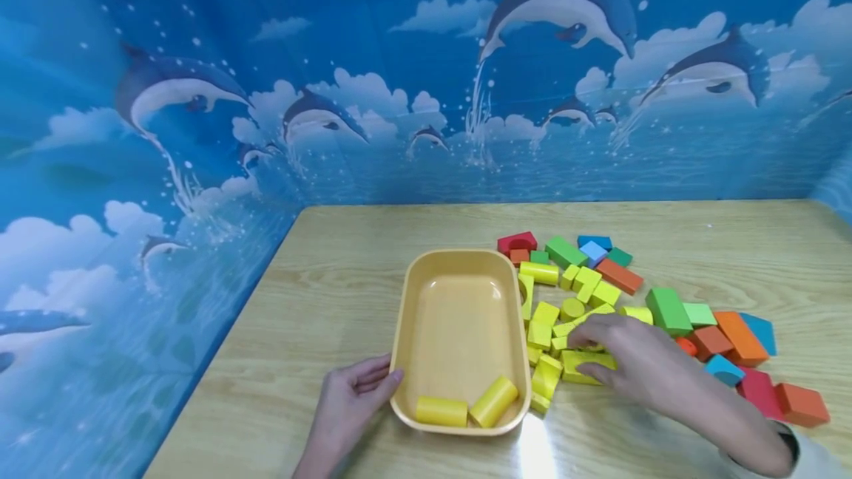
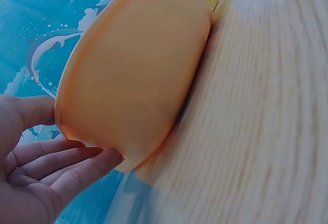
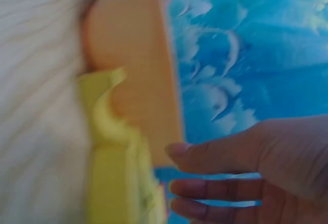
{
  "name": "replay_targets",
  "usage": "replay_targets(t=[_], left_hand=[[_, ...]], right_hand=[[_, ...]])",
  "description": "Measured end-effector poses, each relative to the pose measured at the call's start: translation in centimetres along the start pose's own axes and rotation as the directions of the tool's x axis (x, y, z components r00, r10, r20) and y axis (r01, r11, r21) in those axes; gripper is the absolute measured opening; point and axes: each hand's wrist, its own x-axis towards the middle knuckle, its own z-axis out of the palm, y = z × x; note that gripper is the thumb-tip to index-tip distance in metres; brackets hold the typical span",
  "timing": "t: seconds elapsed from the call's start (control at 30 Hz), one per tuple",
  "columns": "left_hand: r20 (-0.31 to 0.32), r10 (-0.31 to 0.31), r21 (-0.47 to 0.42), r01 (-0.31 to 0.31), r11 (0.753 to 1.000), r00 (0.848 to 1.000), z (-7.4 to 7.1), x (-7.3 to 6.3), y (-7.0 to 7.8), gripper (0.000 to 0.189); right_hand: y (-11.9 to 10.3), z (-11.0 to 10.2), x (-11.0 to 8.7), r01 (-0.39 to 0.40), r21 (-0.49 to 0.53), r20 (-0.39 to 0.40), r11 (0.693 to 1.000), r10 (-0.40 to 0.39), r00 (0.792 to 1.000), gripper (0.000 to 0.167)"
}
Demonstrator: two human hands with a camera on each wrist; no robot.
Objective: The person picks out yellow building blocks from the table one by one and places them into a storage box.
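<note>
A yellow-orange plastic tray [image 1: 459,331] stands on the table, with two yellow cylinders [image 1: 442,411] lying at its near end. My left hand [image 1: 346,405] holds the tray's left side near the front corner, thumb at the rim and fingers against the outer wall [image 2: 133,70]. To the tray's right, my right hand [image 1: 639,361] hovers over a cluster of yellow blocks, thumb and fingers spread apart. Directly by its thumb is a long yellow block [image 1: 579,367]. In the blurred right wrist view, nothing shows between the fingers; a notched yellow block [image 3: 105,111] is to their left.
Red, green and blue blocks lie behind the yellow ones, including a green block [image 1: 566,251]. Further right are an orange block [image 1: 741,338], a blue arch [image 1: 724,370] and several others. A dolphin-printed curtain [image 1: 399,94] borders the wooden table [image 1: 299,301].
</note>
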Motion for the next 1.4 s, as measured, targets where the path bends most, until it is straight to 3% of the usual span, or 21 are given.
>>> replay_targets(t=[0.07,0.17,0.33,0.83,1.1,1.2,1.4], left_hand=[[-0.001,0.002,0.004,-0.002,1.000,1.000,0.0,0.0,0.0,0.037],[-0.004,0.001,-0.004,-0.001,1.000,1.000,0.0,0.1,0.1,0.037],[0.004,0.005,-0.019,-0.005,1.000,1.000,0.1,0.1,0.1,0.037],[0.007,0.005,-0.026,-0.005,1.000,1.000,0.2,0.1,0.2,0.036],[0.002,0.004,-0.021,-0.004,1.000,1.000,0.1,-0.1,-0.1,0.037],[0.007,0.011,-0.015,-0.011,1.000,1.000,0.1,-0.1,-0.1,0.037],[0.003,0.048,0.005,-0.048,0.999,0.999,0.0,0.0,0.0,0.035]], right_hand=[[0.9,0.5,-0.7,-0.075,-0.052,0.042,0.996,0.077,0.996,0.033],[1.8,1.3,-1.5,-0.117,-0.094,0.042,0.989,0.121,0.992,0.035],[2.1,1.8,-1.7,-0.110,-0.133,-0.006,0.985,0.111,0.994,0.037],[2.1,2.1,-1.5,-0.090,-0.175,0.001,0.980,0.092,0.996,0.043],[1.5,2.8,-1.2,-0.053,-0.261,0.014,0.964,0.059,0.998,0.044],[1.4,1.9,-1.2,-0.060,-0.252,-0.022,0.966,0.057,0.998,0.044],[0.7,-1.1,-0.5,-0.005,-0.249,-0.216,0.969,-0.051,0.975,0.042]])
